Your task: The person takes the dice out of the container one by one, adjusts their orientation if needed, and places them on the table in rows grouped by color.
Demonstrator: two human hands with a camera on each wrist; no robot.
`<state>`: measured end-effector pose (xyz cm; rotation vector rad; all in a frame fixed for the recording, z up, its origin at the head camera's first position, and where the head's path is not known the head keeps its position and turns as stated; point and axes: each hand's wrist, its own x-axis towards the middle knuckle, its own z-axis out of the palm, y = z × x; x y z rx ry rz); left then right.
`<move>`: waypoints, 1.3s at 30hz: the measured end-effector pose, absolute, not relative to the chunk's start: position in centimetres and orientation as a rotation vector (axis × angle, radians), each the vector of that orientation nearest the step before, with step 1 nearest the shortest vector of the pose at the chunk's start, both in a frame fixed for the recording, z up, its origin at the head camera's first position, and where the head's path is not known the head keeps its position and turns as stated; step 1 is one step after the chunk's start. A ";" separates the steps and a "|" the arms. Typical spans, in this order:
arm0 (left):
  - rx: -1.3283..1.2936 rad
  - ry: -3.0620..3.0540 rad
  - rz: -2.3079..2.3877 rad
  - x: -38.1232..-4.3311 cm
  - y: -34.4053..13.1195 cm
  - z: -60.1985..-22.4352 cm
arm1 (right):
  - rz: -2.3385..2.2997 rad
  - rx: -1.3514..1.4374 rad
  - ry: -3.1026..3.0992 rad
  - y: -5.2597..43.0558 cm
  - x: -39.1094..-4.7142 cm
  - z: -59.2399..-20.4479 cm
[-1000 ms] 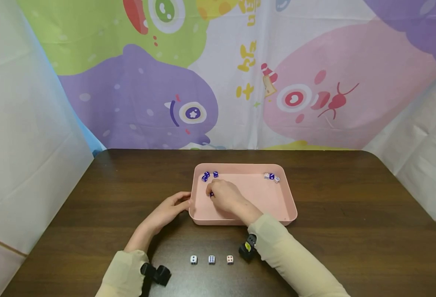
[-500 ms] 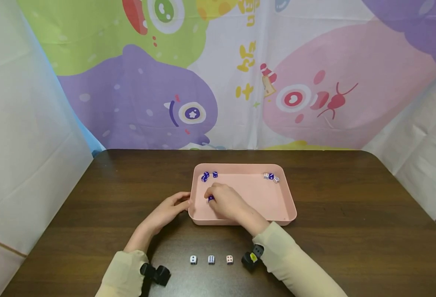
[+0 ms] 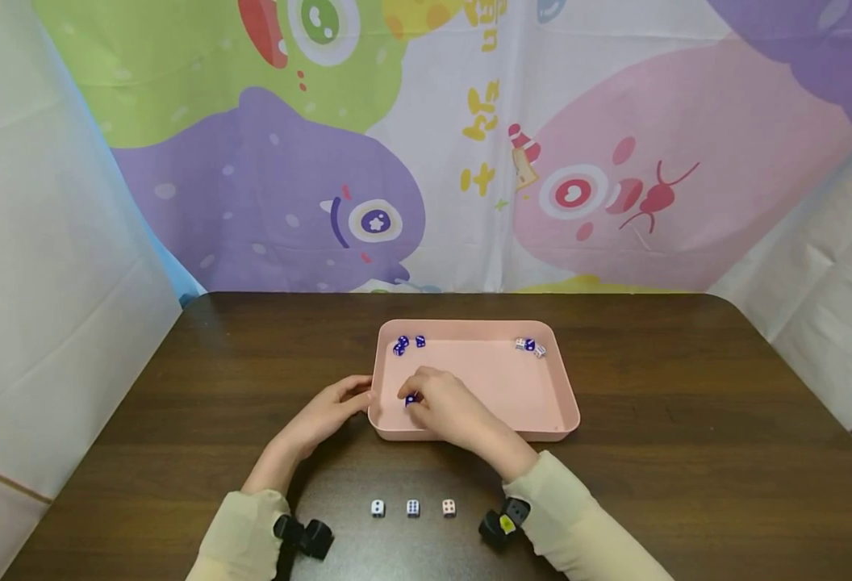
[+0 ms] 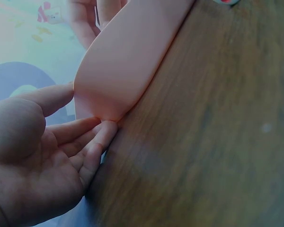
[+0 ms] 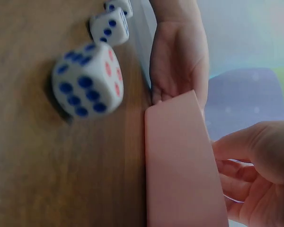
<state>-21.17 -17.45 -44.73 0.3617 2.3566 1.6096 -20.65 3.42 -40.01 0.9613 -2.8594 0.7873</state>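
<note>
My right hand (image 3: 455, 407) is over the left part of the pink tray (image 3: 513, 395), pinching a blue die (image 3: 411, 399) between thumb and forefinger. The right wrist view shows this hand behind the tray wall, so the die is hidden there. Outside the tray, my left hand (image 3: 332, 410) rests against its left wall. Seen from the left wrist, the thumb touches the rim and the loosely extended fingers (image 4: 78, 127) touch the lower corner. Several blue dice (image 3: 400, 347) lie in the tray's far left corner. Two white dice (image 3: 540, 352) flank a blue one (image 3: 530, 345) at far right.
Three white dice stand in a spaced row on the brown table (image 3: 687, 420) in front of the tray: a left one (image 3: 377, 508), a middle one (image 3: 413, 508) and a right one (image 3: 448, 508). A cartoon-print cloth (image 3: 266, 194) hangs behind the table.
My right hand has drawn the blue die toward the near side of the tray. The left hand and the other dice have stayed where they were.
</note>
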 end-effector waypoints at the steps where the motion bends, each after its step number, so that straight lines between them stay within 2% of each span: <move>1: 0.359 2.356 1.609 -21.2 -17.4 -44.7 | 0.787 0.972 -2.846 3.5 -20.5 -40.0; 39: 0.356 2.389 1.574 -21.0 -17.5 -44.6 | 0.429 1.381 -2.643 3.7 -14.6 -39.5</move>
